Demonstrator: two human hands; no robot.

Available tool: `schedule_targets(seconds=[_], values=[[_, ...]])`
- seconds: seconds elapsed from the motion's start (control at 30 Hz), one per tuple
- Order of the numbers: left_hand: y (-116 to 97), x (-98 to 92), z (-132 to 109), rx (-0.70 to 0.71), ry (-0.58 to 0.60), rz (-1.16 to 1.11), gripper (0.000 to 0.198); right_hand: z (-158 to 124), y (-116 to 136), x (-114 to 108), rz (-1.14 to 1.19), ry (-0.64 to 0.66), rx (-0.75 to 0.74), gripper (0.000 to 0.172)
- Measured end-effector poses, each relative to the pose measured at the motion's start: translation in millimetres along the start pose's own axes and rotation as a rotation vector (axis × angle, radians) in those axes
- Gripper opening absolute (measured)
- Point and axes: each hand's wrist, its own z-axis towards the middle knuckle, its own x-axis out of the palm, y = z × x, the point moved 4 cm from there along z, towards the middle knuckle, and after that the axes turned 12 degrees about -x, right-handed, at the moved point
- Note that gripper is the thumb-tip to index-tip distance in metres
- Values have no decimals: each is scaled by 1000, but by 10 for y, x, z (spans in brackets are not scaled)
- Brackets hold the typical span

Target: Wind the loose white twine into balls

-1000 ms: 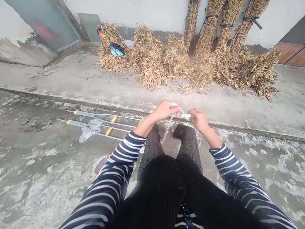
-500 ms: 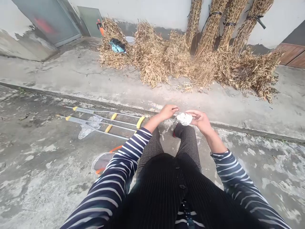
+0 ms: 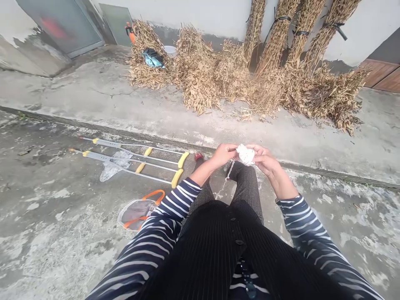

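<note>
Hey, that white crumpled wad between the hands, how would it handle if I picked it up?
The white crumpled wad looks soft, and its creases suggest it squashes easily. It is probably light, since the left hand and right hand cradle it loosely. The thin white strand hanging below may trail or snag.

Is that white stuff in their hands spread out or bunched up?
Bunched up: the white material is a crumpled wad held between the left hand and right hand.
</note>
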Motion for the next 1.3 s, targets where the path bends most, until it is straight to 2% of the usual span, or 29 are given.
schedule_targets(seconds=[0.1, 0.2, 0.3, 0.37, 0.47, 0.57, 0.63, 0.7, 0.8, 0.87, 0.97, 1.03, 1.07, 1.1, 1.17, 1.23, 1.3], values=[[10, -41, -11, 21, -32, 85, 21, -28, 5, 45, 12, 26, -30, 56], [90, -52, -6, 30, -43, 140, 23, -58, 11, 103, 14, 13, -59, 52], [252, -31, 3, 30, 8, 93, 21, -63, 17, 118, 28, -2, -91, 47], [425, -24, -10, -4, 50, 33, 26, -41, 65, 46, 43, -49, -138, 46], [774, -85, -64, -107, 51, -19, 33, 11, 270, -189, 21, -183, -237, 45], [1126, -225, -140, -219, 3, -8, 32, 42, 615, -441, -41, -326, -351, 46], [1287, -321, -179, -281, -31, -2, 31, 45, 852, -537, -76, -387, -449, 43], [1345, -386, -194, -327, -65, 4, 28, 43, 1020, -560, -109, -402, -530, 38], [1184, -377, -166, -356, -96, 20, 25, 59, 1068, -532, -109, -378, -557, 36], [906, -278, -117, -300, -35, 9, 25, 91, 993, -515, -73, -340, -509, 37], [399, -98, -11, -113, 106, -59, 29, 139, 887, -507, -17, -280, -434, 41], [199, -44, 68, -46, 156, -57, 29, 145, 890, -504, 17, -257, -417, 46], [178, -50, 105, -60, 151, -14, 27, 136, 911, -499, 36, -253, -415, 48], [202, -84, 137, -95, 104, 58, 23, 122, 937, -491, 56, -251, -410, 50], [327, -215, 167, -189, -87, 225, 16, 87, 968, -460, 94, -248, -382, 52], [425, -318, 145, -225, -272, 281, 29, 67, 926, -407, 124, -235, -324, 54], [410, -284, 110, -170, -294, 174, 39, 80, 790, -338, 153, -225, -239, 55]])
